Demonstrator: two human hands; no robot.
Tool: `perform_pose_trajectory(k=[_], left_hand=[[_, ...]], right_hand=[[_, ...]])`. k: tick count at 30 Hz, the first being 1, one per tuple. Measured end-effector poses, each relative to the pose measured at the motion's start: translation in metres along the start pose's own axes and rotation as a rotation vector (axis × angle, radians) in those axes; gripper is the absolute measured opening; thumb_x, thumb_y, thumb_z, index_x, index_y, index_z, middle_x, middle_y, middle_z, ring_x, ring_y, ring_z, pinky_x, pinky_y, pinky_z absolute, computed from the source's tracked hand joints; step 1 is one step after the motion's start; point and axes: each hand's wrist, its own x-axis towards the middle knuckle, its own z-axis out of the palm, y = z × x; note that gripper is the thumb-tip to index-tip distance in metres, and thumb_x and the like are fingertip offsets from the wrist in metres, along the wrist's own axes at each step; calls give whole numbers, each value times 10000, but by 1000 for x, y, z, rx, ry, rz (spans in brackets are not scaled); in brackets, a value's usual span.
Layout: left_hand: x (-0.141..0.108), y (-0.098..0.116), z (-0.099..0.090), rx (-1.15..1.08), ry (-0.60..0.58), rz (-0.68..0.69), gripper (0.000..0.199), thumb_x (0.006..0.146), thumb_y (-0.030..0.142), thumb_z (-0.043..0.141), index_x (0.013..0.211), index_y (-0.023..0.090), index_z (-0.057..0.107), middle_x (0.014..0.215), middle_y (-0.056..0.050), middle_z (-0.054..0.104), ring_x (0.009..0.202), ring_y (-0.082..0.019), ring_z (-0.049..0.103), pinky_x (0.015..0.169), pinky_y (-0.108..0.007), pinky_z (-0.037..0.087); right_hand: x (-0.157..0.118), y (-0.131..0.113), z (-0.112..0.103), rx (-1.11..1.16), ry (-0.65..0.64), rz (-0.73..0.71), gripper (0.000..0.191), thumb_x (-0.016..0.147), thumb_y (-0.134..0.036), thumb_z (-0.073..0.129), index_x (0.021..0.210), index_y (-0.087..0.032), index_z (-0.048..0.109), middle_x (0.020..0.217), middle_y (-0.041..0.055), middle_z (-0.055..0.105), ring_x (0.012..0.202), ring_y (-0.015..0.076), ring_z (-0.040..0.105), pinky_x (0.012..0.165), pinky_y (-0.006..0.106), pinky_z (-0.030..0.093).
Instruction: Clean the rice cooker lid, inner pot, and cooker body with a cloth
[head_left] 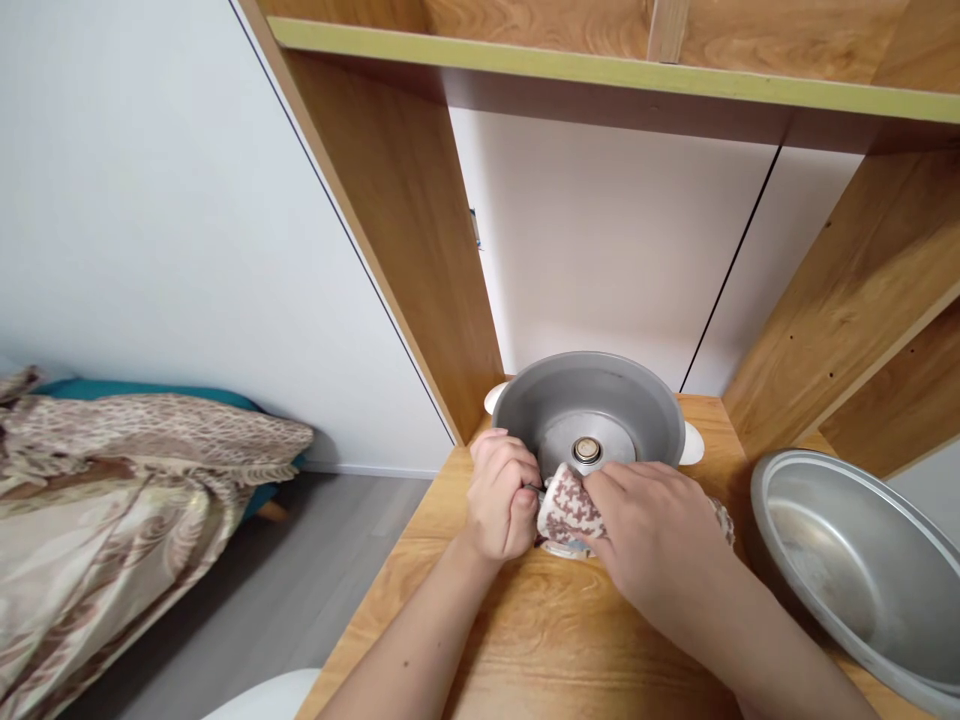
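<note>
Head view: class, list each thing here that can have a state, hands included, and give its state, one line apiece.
Left hand: closed on a slim dark piece, mostly hidden
Right hand: closed on the patterned cloth
Patterned cloth: bunched
Grey pot: uncovered, standing upright
Round metal piece: exposed at the pot's bottom
Metal bowl: uncovered, open side up
Fringed throw: rumpled

"How are the arms dressed?"
"Bare, both left forearm and right forearm, as far as the view reaches; left hand and right hand are uncovered too."
"Any markings?"
"A small dark spot on the left forearm."
</note>
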Motion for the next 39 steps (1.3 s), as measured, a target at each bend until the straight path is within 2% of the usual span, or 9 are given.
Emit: perform_pose_trajectory(k=[4,11,17,20,24,28,30,34,39], left_hand=[[-1,1,1,6,6,-16,373,1090,332,331,777,239,511,703,-16,585,678,-211,566,882,-487,448],[0,3,2,12,18,-10,338,1074,275,336,781,235,500,717,-15,573,674,-202,549,874,-478,446],[2,0,-1,11,-18,22,376,1097,324,319,787,230,510,715,-16,581,683,-200,553,864,-471,443],[1,0,0,4,-15,15,376,1099,327,331,782,227,506,714,-14,579,693,-196,558,876,-469,441],[1,2,1,-2,5,-5,375,1097,323,332,782,223,508,720,-15,571,699,-197,555,885,-470,439],[2,3,1,-5,15,-3,332,1063,251,348,777,222,514,725,-17,577,684,-195,549,875,-461,439],[3,3,0,-3,8,4,316,1048,225,353,775,224,511,727,-19,579,685,-196,548,868,-456,440],[4,0,-2,11,-24,34,341,1072,261,330,780,227,505,720,-18,582,688,-199,545,872,-459,440],[5,-2,-2,22,-27,43,385,1095,332,324,774,229,511,701,-16,584,680,-202,558,866,-468,445]], right_hand=[[0,3,-4,-12,-31,-7,221,814,-103,752,769,-225,573,729,-15,657,711,189,617,651,330,307],[1,-9,16,-58,53,-18,165,809,-122,742,800,-217,606,753,7,669,680,195,591,654,343,324],[3,-1,-6,2,-94,24,177,855,-187,787,808,-217,620,776,-7,691,737,199,640,655,332,330],[2,4,-13,7,-125,43,180,852,-188,795,810,-215,622,786,2,701,768,210,654,675,325,342],[0,0,-2,-25,-65,22,189,807,-91,757,785,-212,613,763,6,686,729,203,634,679,330,342],[1,-9,14,-33,31,0,146,834,-128,727,796,-214,615,761,14,684,697,204,609,674,344,338],[1,-10,16,-31,38,-4,143,834,-141,732,798,-214,614,760,13,684,693,206,607,669,349,334],[3,-6,6,15,-40,12,142,857,-146,745,825,-214,625,783,1,691,733,206,633,664,347,328],[4,2,-10,66,-154,50,199,871,-259,831,852,-210,639,834,4,710,802,223,664,685,339,345]])
